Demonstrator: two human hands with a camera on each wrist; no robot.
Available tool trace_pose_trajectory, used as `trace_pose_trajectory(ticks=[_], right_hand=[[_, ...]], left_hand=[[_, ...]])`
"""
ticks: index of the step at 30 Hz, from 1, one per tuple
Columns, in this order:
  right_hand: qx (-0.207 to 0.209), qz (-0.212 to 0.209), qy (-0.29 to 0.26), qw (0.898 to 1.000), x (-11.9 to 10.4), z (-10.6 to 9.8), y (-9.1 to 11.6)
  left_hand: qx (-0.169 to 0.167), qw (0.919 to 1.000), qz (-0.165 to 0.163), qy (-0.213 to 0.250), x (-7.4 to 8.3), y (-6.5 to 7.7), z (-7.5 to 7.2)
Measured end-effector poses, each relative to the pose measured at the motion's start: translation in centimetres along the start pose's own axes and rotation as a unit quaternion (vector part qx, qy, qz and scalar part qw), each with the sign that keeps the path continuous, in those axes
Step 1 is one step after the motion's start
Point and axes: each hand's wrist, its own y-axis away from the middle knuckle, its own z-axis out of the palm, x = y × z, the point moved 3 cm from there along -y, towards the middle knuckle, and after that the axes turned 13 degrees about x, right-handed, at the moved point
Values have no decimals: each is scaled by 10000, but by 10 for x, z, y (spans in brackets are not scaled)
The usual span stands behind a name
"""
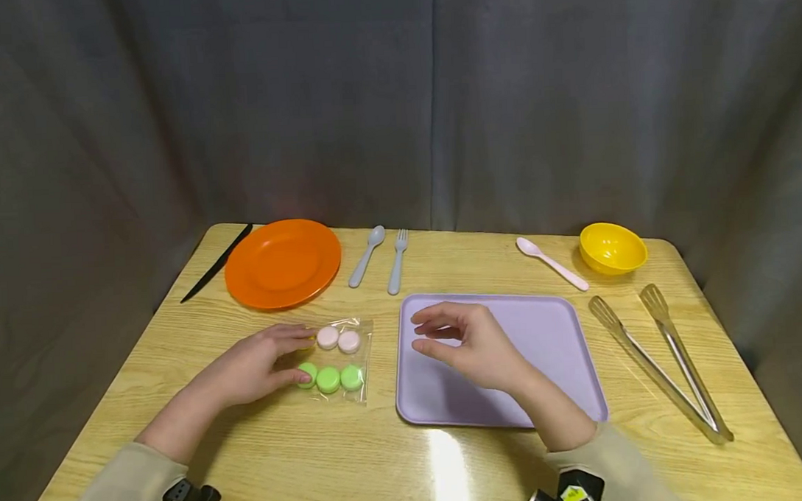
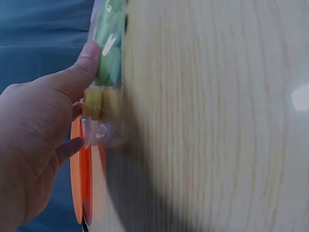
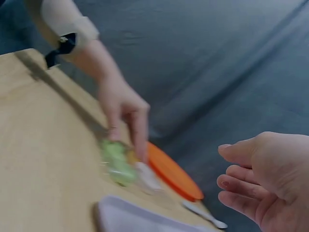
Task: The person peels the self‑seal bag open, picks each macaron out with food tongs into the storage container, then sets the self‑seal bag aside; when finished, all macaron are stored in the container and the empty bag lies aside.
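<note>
A clear plastic pack of macarons (image 1: pixel 329 379) lies on the table left of centre, its green and pale pink pieces showing. My left hand (image 1: pixel 262 362) holds the pack at its left end, thumb over a green macaron and fingers along the far side. Yellow macarons (image 2: pixel 100 104) are visible beside the thumb in the left wrist view; from the head they are mostly covered by the fingers. My right hand (image 1: pixel 467 344) hovers above the lilac tray (image 1: pixel 544 356), fingers loosely bent with nothing between them.
An orange plate (image 1: pixel 283 263) and a black knife (image 1: pixel 217 263) sit at back left. Nearby lie a grey spoon (image 1: pixel 366 257) and grey fork (image 1: pixel 398 262). To the right are a pink spoon (image 1: pixel 552 264), a yellow bowl (image 1: pixel 613 249) and metal tongs (image 1: pixel 670 374).
</note>
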Motion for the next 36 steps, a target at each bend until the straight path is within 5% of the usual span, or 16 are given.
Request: trace_pose_trajectory(ticks=[9,16,28,36], right_hand=[[-776,-235,595,9949,18,65,4],[-1089,-901,1604,9769,26,101,10],[-910,-1164,2263,9628,34,121,14],[-730,-1388,2221,9623,34,122,16]], left_hand=[[47,9997,116,223,-6,2,4],[95,9995,92,297,-5,6,6],[144,9994,-55,322,-6,7,9],[216,9992,-47,325,-10,8,11]])
